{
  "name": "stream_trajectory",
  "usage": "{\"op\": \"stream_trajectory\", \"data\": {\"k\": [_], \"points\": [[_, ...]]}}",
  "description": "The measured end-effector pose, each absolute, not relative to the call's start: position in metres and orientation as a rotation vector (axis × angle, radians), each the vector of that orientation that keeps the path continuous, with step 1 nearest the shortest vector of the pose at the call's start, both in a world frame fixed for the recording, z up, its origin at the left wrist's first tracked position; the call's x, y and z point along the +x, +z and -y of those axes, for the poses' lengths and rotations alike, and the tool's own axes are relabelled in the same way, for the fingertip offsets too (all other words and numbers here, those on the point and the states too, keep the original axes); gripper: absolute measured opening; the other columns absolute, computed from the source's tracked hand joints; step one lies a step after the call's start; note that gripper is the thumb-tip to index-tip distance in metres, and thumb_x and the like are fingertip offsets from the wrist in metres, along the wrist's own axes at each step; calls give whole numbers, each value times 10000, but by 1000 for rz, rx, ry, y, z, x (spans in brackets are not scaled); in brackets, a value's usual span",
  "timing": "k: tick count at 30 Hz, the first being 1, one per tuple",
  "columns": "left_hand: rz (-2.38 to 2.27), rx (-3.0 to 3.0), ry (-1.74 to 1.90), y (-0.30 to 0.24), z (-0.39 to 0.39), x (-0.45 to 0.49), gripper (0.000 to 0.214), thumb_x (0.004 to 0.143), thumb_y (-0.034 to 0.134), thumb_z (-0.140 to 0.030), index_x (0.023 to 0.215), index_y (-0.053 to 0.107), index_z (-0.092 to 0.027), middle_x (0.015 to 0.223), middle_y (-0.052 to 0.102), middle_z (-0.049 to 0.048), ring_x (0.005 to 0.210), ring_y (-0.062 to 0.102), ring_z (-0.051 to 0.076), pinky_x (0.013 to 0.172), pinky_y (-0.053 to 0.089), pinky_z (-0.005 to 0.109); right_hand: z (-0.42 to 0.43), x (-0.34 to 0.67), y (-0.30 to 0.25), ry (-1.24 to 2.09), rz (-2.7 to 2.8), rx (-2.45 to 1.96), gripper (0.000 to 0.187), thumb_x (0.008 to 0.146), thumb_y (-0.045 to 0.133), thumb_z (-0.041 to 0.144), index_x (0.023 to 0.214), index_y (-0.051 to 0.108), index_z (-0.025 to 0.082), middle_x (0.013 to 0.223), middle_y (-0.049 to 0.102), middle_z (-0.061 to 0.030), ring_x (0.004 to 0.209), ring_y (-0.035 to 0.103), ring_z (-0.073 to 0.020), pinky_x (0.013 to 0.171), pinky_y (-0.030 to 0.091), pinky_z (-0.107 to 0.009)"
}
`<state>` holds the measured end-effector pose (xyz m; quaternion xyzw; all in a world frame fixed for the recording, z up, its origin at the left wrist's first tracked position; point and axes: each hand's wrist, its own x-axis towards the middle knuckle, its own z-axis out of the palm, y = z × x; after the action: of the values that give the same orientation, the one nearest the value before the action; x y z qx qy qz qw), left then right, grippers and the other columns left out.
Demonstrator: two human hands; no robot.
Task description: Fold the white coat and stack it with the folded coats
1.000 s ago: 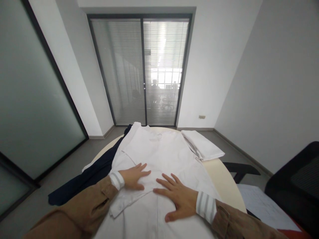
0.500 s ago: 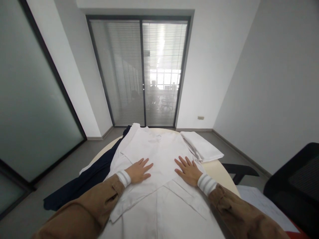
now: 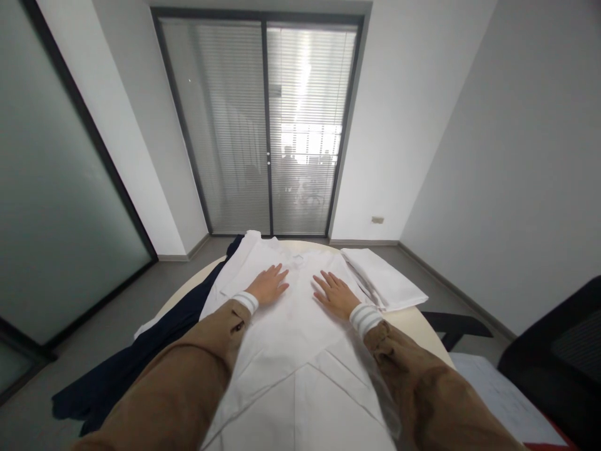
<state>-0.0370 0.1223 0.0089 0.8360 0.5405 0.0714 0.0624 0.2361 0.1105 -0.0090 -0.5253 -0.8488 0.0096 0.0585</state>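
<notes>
A white garment, seemingly a shirt or coat (image 3: 291,338), lies spread over the round table (image 3: 425,329), its sleeves folded across its front. My left hand (image 3: 268,285) rests flat on its upper part, left of the middle, fingers spread. Opposite it, right of the middle, my right hand (image 3: 336,294) also lies palm down with the fingers apart. Neither hand grips the cloth. My forearms in brown sleeves hide parts of the garment's two sides.
Dark navy cloth (image 3: 154,351) hangs over the table's left side. A folded white cloth (image 3: 387,279) lies at the back right. On the right stand a black chair (image 3: 554,363) and papers (image 3: 502,394). Behind the table is a glass door with blinds (image 3: 267,125).
Both hands have slid forward over the white garment, away from me, and a little closer together. The view has shifted slightly.
</notes>
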Motion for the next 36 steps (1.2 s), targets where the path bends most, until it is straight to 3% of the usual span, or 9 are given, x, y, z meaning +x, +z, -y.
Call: {"op": "stream_trajectory", "data": {"k": [5,9,14,23,26,29,31,33,36], "points": [[-1729,2509,178,-14,-147,-18,642,1005,286,-498,1567,257,-187,1648,184,111,1517,150,327,1193,163,571,-128,232,-27,147,2568,-1675,659,1001,258,600,1580,234,287,1659,169,-84,1511,135,-359,1171,202,-545],[-1805,2471,143,-34,-152,-12,629,988,346,-502,1507,388,-149,1600,313,157,1468,268,393,1165,197,611,-138,235,-30,142,2582,-1680,654,978,319,617,1531,362,270,1601,326,-115,1448,293,-367,1124,280,-539],[-1811,2553,346,-47,-148,-14,513,1004,352,-428,1463,463,-227,1584,376,63,1461,297,343,1191,215,539,-174,229,-13,55,2483,-1653,549,971,442,464,1428,461,159,1366,565,-179,1220,524,-324,986,433,-457],[-1675,2521,490,-46,-152,-20,477,1017,360,-405,1452,476,-243,1559,419,59,1444,350,298,1191,254,529,-265,209,4,146,2171,-1703,513,983,454,362,1434,432,118,1440,525,-167,1373,424,-254,1126,319,-361],[-1649,2501,516,-46,-155,-21,480,1020,349,-400,1461,460,-248,1561,415,58,1446,346,292,1196,238,531,-282,198,0,206,2100,-1780,513,988,423,398,1437,436,149,1413,557,-165,1333,483,-275,1117,323,-409],[-1638,2492,519,-47,-157,-21,480,1023,337,-396,1469,446,-254,1564,411,57,1448,345,286,1197,232,526,-292,190,-7,275,1932,-1932,628,984,350,505,1471,379,110,1369,571,-240,1260,545,-354,1055,350,-550],[-1636,2490,517,-47,-158,-21,486,1026,326,-395,1476,435,-245,1566,407,62,1451,341,283,1198,229,524,-297,188,-12,325,1833,-2017,699,933,399,583,1411,458,77,1301,600,-285,1218,560,-416,1018,332,-638],[-1639,2490,510,-47,-158,-21,491,1028,320,-397,1479,429,-237,1568,404,68,1453,337,281,1199,226,524,-300,190,-14,384,1796,-2040,639,844,539,589,1255,607,106,1210,657,-258,1167,582,-434,1006,317,-667],[-1648,2485,500,-46,-158,-21,490,1027,325,-394,1482,422,-238,1571,397,72,1455,336,279,1199,230,519,-304,198,-11,454,1810,-1927,416,800,618,488,1054,691,167,1041,723,-155,1059,637,-351,987,394,-550]]}}
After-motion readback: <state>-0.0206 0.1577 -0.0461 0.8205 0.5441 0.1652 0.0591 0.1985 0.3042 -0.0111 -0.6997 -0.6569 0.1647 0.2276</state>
